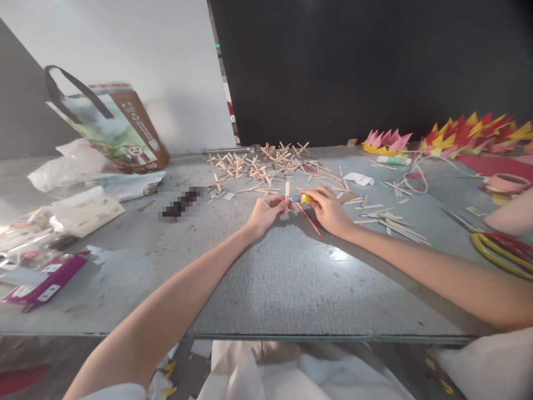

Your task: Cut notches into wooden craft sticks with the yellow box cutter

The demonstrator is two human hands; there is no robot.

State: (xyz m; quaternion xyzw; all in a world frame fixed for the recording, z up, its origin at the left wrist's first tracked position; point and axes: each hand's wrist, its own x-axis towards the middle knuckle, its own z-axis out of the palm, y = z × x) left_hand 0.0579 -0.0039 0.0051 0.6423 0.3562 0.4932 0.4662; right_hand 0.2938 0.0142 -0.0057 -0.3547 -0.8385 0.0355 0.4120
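Note:
My left hand (265, 214) is closed, pinching an upright wooden craft stick (287, 189) between thumb and fingers. Closed too, my right hand (328, 208) grips a small yellow tool with a grey-blue tip (307, 198). Its tip points left and meets the stick at my left fingertips; its exact kind is unclear. Below and between the hands, a thin red patterned rod (308, 219) slants over the table. Behind them lies a pile of crossed craft sticks (262, 166).
Loose craft sticks (402, 228) lie right of my right hand. Yellow-handled scissors (495, 244) and another person's arm (512, 214) are at the right edge. Folded-paper pieces (470, 133) stand behind. At left are a shopping bag (125, 130) and a purple packet (52, 280).

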